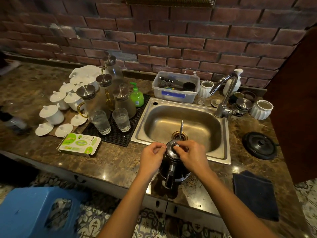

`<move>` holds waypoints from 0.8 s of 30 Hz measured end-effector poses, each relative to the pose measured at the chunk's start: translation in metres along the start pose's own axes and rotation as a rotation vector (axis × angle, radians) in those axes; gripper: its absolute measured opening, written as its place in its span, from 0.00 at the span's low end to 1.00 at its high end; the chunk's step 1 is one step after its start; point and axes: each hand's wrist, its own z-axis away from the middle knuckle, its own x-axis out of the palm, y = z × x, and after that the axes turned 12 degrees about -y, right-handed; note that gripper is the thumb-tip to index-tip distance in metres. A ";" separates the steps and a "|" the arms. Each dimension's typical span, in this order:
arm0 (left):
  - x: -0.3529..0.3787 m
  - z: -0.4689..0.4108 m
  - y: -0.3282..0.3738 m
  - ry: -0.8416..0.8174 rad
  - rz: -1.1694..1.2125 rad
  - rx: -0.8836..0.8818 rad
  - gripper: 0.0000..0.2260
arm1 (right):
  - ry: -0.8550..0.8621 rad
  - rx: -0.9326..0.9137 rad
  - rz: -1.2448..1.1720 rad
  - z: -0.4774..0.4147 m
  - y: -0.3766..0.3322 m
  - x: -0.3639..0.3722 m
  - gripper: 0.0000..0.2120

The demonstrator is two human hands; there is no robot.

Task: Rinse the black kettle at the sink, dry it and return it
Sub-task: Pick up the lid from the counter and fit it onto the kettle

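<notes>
The black kettle (172, 170) stands upright on the counter just in front of the steel sink (181, 129), its handle toward me and its thin spout reaching over the basin. Its shiny lid (171, 149) sits on top. My right hand (190, 155) pinches the lid's knob. At the lid's left rim, my left hand (151, 156) touches the edge with its fingertips. The curved tap (224, 93) stands at the sink's right rear. A dark cloth (255, 194) lies on the counter to the right. The kettle's black base (260, 146) rests right of the sink.
Left of the sink a black mat holds glass carafes, two tumblers (111, 121) and green soap (136, 97). White lidded cups (56, 107) and a tissue box (79, 145) lie further left. A plastic tub (175, 87) sits behind the sink. A blue stool (37, 213) stands on the floor.
</notes>
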 end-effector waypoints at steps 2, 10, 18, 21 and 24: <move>0.000 0.000 -0.002 -0.006 -0.025 0.001 0.04 | -0.001 0.000 0.008 0.000 0.001 0.001 0.11; -0.002 -0.001 -0.003 -0.034 -0.209 0.026 0.05 | 0.007 0.001 0.019 0.000 0.005 0.005 0.12; 0.000 0.006 0.000 -0.173 -0.747 0.247 0.17 | -0.021 -0.044 0.052 0.003 0.005 0.002 0.10; 0.005 0.006 -0.004 -0.212 -0.871 0.206 0.21 | -0.019 -0.046 0.076 0.001 0.008 0.005 0.11; 0.011 0.008 -0.006 -0.190 -0.926 0.158 0.22 | -0.021 -0.037 0.074 -0.001 0.011 0.009 0.12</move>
